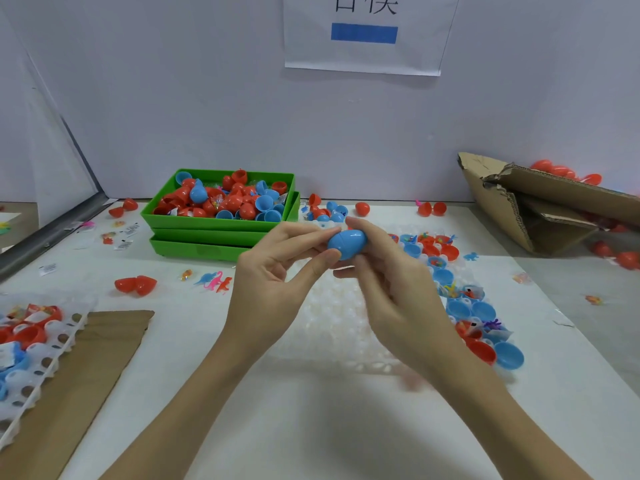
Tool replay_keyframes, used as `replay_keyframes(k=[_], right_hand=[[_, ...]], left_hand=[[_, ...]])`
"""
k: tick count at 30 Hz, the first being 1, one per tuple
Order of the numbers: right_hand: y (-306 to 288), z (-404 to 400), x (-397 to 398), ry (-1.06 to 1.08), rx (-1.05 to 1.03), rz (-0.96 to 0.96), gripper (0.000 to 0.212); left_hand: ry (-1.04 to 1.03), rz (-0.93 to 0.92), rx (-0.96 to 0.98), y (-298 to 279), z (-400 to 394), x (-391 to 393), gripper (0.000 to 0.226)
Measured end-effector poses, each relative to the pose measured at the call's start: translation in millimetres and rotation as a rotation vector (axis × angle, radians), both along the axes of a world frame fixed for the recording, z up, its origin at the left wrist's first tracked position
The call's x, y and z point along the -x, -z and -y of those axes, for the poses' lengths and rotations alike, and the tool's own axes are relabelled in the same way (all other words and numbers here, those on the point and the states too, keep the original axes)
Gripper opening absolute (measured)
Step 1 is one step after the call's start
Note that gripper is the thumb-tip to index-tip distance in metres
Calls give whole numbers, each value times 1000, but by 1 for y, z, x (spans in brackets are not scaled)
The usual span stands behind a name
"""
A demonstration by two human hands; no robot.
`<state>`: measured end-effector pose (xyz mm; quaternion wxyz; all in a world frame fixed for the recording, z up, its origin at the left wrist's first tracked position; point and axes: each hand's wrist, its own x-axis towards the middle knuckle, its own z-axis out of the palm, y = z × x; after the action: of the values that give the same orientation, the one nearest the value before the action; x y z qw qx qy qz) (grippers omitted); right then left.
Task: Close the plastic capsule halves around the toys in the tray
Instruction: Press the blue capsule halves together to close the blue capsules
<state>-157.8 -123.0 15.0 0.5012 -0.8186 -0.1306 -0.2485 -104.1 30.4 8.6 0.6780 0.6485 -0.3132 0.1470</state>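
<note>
Above the middle of the desk [311, 427], the left hand [277, 271] and right hand [391, 282] both pinch a closed blue capsule [347, 243] between thumb and fingertips. Beneath them lies the clear tray [332, 320]; open blue and red halves fill its right edge.

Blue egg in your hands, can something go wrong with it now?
Maybe. The blue capsule is pinched only at fingertips by the left hand and right hand, so squeezing could pop it loose. If it drops, it may knock the open, toy-filled halves in the clear tray beneath.
</note>
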Motion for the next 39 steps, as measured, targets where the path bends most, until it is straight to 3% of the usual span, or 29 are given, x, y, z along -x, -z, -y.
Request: replay_keyframes(k=[4,9,20,29,34,39], right_hand=[[5,-7,0,148,157,30,66],[8,-6,-1,312,213,115,32],[4,-5,2,219,145,151,12],[10,1,-6,248,302,204,40],[8,-2,-4,214,230,174,60],[6,0,-2,153,211,229,58]], left_hand=[[89,-228,91,0,4,5,29],[83,-327,102,1,12,12,32],[102,-369,143,-5,14,19,21],[186,-215,-66,-10,7,17,33],[200,-263,20,-10,6,16,37],[245,-284,109,-9,5,12,36]])
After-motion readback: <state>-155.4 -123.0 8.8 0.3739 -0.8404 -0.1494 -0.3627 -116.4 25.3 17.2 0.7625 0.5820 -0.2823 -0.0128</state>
